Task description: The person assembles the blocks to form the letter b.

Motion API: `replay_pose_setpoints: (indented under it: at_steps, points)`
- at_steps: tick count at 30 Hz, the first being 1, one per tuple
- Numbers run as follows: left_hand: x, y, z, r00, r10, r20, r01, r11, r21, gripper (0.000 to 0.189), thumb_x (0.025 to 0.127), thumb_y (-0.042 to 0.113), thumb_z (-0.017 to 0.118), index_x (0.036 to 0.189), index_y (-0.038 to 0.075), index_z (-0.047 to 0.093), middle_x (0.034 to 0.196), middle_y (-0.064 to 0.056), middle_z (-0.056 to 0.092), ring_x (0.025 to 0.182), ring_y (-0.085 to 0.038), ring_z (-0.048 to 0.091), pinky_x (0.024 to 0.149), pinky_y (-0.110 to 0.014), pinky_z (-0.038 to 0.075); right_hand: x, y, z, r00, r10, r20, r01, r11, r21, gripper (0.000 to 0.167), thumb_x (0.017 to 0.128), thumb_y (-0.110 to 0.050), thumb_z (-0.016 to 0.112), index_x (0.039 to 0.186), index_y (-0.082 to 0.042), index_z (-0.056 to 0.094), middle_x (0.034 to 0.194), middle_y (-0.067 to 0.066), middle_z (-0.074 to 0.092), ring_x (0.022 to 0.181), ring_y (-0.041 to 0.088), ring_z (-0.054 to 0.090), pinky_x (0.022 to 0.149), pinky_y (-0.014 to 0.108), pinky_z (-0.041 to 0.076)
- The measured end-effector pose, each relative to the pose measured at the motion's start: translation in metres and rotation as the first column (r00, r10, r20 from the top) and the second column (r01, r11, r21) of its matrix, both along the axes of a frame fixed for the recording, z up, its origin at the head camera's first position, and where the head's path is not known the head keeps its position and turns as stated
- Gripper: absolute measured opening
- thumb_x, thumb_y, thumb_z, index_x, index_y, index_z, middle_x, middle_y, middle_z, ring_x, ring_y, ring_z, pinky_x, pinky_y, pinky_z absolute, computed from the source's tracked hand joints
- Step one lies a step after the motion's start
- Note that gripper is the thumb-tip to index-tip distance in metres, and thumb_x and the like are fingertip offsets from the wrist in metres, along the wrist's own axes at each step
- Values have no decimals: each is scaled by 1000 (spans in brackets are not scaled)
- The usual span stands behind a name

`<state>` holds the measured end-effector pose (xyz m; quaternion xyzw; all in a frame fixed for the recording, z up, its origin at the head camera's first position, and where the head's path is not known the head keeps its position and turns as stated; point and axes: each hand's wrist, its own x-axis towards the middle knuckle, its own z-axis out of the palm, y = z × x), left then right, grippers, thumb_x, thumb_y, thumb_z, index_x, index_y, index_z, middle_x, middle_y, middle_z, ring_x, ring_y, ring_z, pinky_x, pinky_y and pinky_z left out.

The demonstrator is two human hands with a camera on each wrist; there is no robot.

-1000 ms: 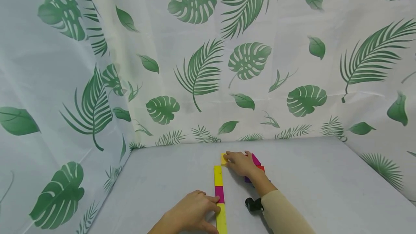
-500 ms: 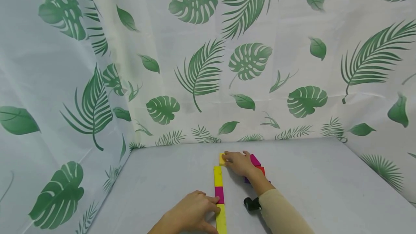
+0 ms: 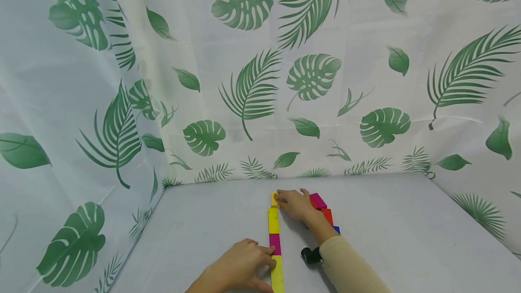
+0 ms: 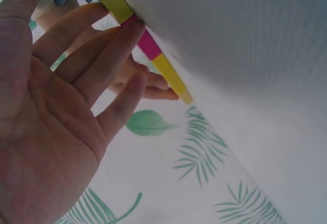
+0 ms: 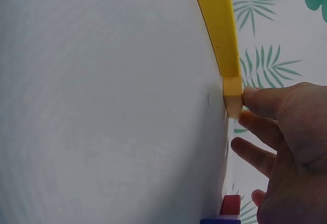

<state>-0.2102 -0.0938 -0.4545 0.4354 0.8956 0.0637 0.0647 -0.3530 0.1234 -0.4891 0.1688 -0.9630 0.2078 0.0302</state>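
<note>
In the head view a row of blocks runs away from the person: a yellow block (image 3: 277,275) nearest, a magenta block (image 3: 275,244), then another yellow block (image 3: 273,220). My left hand (image 3: 242,266) rests its straight fingertips against the row's left side, around the magenta block. My right hand (image 3: 295,205) pinches a small orange-yellow block (image 3: 274,200) between thumb and index fingertips at the row's far end. From the right wrist view, this orange-yellow block (image 5: 233,96) sits right at the end of the yellow block (image 5: 219,27), its other fingers spread loosely.
Behind the right hand lie a magenta piece (image 3: 318,200), a red block (image 3: 327,216) and a blue block (image 3: 336,229), partly hidden by the arm. A black object (image 3: 311,256) is by the right sleeve (image 3: 350,266). A leaf-patterned curtain (image 3: 260,153) borders the grey-white table (image 3: 195,220).
The right hand has slid the small orange-yellow block left, into line with the row's far end. More of the red and blue blocks shows now. The left hand has stayed still.
</note>
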Motion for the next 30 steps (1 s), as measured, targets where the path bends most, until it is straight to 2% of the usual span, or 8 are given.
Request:
replay_pose_setpoints:
  at_steps: [11, 16, 22, 27, 30]
  points:
    - [0, 0, -1, 1000, 7, -4, -7, 1000, -3, 48, 81, 64, 80, 120, 35, 77, 134, 14, 70, 116, 0, 67, 103, -39, 55, -2, -4, -3, 999, -25, -22, 25, 1000, 1, 32, 100, -23, 69, 132, -18, 74, 143, 2, 67, 137, 30, 59, 120, 68, 24]
    - [0, 0, -1, 1000, 13, 2, -13, 1000, 0, 48, 82, 62, 81, 120, 34, 78, 133, 14, 70, 116, 0, 67, 103, -39, 55, -1, -5, -2, 1000, -6, 3, 6, 999, -39, 33, 101, -22, 68, 133, -16, 73, 144, 4, 66, 138, 31, 58, 119, 65, 29]
    - [1, 0, -1, 1000, 5, -3, -5, 1000, 16, 48, 82, 61, 81, 120, 33, 78, 132, 13, 71, 116, 0, 67, 101, -38, 56, 2, -7, -1, 999, 16, 49, -10, 993, -118, 33, 102, -17, 66, 134, -11, 71, 146, 7, 64, 140, 35, 55, 116, 55, 43]
    - [1, -1, -2, 1000, -4, -14, 4, 1000, 17, 48, 82, 62, 81, 120, 33, 78, 132, 13, 71, 116, 0, 68, 101, -38, 57, 3, -9, 1, 996, 6, 86, 7, 990, -142, 35, 103, -18, 65, 137, -11, 69, 149, 7, 62, 143, 35, 52, 116, 53, 44]
    - [1, -1, -1, 1000, -1, -12, 1, 1000, 13, 48, 81, 63, 81, 120, 34, 78, 132, 13, 71, 116, 0, 68, 101, -38, 56, 4, -9, 1, 997, 12, 79, -1, 989, -145, 36, 103, -16, 65, 137, -9, 68, 149, 8, 62, 143, 36, 52, 115, 52, 45]
